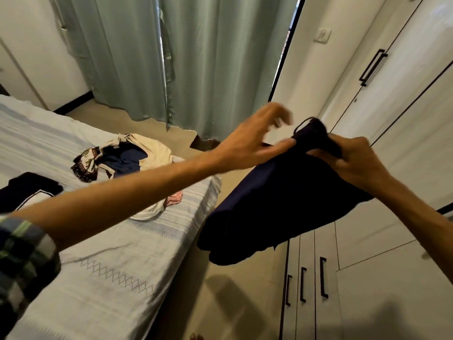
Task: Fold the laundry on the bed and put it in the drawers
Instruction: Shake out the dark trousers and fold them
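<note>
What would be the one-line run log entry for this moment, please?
stage: handling garment | right hand: grips dark navy garment, held beside bed | left hand: thumb touching garment, fingers blurred | unfolded pile: on bed | drawers: closed

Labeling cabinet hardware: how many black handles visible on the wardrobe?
4. One long handle on the upper door at top right; three short ones low down, side by side: left, middle, right. The dark garment may hide others.

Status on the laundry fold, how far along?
Early. Done: possibly one dark folded item on the bed. In hand: a navy garment held in the air, right hand gripping its top edge, left hand reaching in. Left: the mixed pile and pink piece; drawers closed.
</note>
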The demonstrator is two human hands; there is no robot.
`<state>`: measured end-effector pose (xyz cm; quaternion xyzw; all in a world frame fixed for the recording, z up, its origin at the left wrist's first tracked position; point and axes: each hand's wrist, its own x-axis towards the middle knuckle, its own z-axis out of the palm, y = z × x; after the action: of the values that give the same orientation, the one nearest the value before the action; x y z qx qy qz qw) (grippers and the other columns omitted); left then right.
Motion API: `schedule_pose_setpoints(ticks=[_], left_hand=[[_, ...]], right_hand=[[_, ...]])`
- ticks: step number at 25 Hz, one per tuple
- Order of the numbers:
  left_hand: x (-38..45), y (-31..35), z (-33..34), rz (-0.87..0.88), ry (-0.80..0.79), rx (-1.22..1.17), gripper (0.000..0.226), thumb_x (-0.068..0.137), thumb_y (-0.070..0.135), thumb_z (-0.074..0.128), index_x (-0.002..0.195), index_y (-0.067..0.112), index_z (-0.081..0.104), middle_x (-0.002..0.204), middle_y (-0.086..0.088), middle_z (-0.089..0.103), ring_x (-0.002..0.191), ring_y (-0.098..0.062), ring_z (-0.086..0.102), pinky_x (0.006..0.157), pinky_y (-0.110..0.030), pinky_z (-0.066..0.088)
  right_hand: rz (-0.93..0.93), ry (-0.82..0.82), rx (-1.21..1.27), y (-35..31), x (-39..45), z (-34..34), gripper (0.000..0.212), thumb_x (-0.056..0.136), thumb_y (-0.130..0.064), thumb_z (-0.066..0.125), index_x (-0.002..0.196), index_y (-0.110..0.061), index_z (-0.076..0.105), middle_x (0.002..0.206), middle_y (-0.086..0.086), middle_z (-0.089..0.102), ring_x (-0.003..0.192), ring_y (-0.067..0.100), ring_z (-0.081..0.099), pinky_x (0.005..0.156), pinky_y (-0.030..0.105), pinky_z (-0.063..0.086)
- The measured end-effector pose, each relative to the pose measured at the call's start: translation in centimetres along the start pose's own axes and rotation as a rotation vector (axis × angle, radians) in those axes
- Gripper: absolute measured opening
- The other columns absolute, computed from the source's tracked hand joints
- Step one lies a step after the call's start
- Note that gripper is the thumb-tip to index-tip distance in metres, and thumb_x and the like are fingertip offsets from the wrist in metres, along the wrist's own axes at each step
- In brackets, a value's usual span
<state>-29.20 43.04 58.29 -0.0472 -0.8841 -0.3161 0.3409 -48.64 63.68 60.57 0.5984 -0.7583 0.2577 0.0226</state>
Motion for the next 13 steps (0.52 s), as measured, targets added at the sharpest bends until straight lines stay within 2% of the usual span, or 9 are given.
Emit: schedule_pose_setpoints(ticks=[2,3,5,6,7,9,11,13], left_hand=[[-6.4,-2.4,0.7,-0.355,0.205,-0.089,0.016,0.105,0.031,0.06,0.1,0.016,0.057,0.092,0.001,0.063,0.079,-0.009,0.059,0.073,-0.024,0.048],[-10.2,-4.4,1.4,-0.619,0.229,-0.138,0.024,0.106,0.036,0.056,0.091,0.017,0.058,0.085,0.002,0.064,0.075,-0.009,0.057,0.074,-0.027,0.047],[-16.9,-7.7,3.3,-1.192,0.129,-0.445,0.054,0.104,0.062,0.042,0.086,0.017,0.067,0.091,-0.001,0.071,0.085,-0.015,0.062,0.088,-0.037,0.048],[-19.0,-8.9,4.5,-1.326,0.034,-0.607,0.073,0.099,0.074,0.031,0.093,0.014,0.074,0.103,-0.004,0.074,0.098,-0.021,0.066,0.101,-0.042,0.046],[-20.0,-10.0,5.8,-1.353,-0.052,-0.724,0.088,0.094,0.08,0.022,0.105,0.013,0.077,0.116,-0.006,0.074,0.113,-0.027,0.065,0.111,-0.045,0.041],[-19.4,-10.4,8.2,-1.384,-0.107,-0.889,0.098,0.094,0.079,0.009,0.126,0.01,0.07,0.133,-0.006,0.067,0.13,-0.029,0.057,0.121,-0.047,0.029],[-16.9,-9.5,10.2,-1.429,-0.042,-1.071,0.094,0.097,0.077,0.007,0.132,0.01,0.063,0.131,-0.007,0.066,0.126,-0.029,0.057,0.12,-0.044,0.027],[-14.5,-9.0,11.2,-1.429,0.083,-1.133,0.092,0.096,0.081,0.018,0.137,0.01,0.06,0.133,-0.01,0.068,0.126,-0.032,0.061,0.122,-0.053,0.031]], right_hand=[[0.032,0.083,-0.039,-0.4,0.6,-1.2,0.045,0.095,-0.061,0.062,0.1,-0.016,0.07,0.07,0.001,0.066,0.061,0.018,0.063,0.057,0.019,0.046],[0.058,0.11,-0.043,-0.8,1.0,-1.5,0.038,0.095,-0.055,0.067,0.088,-0.018,0.067,0.066,-0.001,0.064,0.058,0.014,0.06,0.055,0.014,0.042],[0.103,0.134,-0.006,-1.7,2.3,-1.7,0.033,0.094,-0.048,0.071,0.076,-0.022,0.062,0.063,-0.002,0.061,0.054,0.01,0.055,0.052,0.012,0.039],[0.106,0.125,0.008,-2.2,2.9,-1.7,0.033,0.094,-0.046,0.072,0.075,-0.02,0.063,0.064,-0.001,0.061,0.056,0.011,0.056,0.051,0.012,0.039],[0.09,0.106,0.016,-2.8,3.4,-1.5,0.034,0.094,-0.046,0.072,0.075,-0.018,0.064,0.065,0.001,0.062,0.057,0.015,0.058,0.05,0.013,0.039],[0.039,0.069,0.02,-4.2,4.4,-1.2,0.041,0.095,-0.047,0.07,0.072,-0.014,0.064,0.062,0.004,0.061,0.054,0.018,0.057,0.049,0.017,0.038],[-0.01,0.066,0.006,-5.7,5.1,-1.4,0.051,0.097,-0.052,0.065,0.066,-0.012,0.061,0.057,0.006,0.057,0.051,0.02,0.054,0.049,0.024,0.037],[-0.07,0.081,-0.019,-6.7,5.7,-2.4,0.056,0.102,-0.053,0.059,0.066,-0.009,0.061,0.055,0.007,0.055,0.049,0.024,0.052,0.05,0.032,0.038]])
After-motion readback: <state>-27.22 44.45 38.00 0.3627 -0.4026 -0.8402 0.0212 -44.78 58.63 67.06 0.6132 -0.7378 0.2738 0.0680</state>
